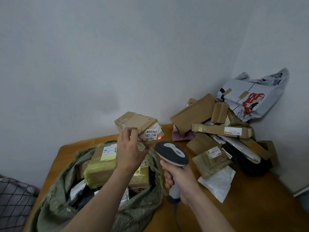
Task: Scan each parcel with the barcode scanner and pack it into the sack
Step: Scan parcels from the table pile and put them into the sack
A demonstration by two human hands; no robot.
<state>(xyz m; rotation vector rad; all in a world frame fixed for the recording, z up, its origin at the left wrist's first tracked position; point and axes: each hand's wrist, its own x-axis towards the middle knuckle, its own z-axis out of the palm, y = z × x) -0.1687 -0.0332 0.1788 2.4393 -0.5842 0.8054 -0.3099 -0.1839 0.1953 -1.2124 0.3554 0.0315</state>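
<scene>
A small, dented brown cardboard parcel was held tilted above the sack by the left hand. Its white label was turned toward the barcode scanner, with a red dot of light beside it. The scanner, dark grey with a pale handle, was gripped in the right hand, head aimed at that label. The crumpled olive sack lay open, holding a yellow-taped box and other parcels. A heap of unpacked parcels lay to its right.

Your wooden table bears the open green sack at left and a parcel heap at right.
</scene>
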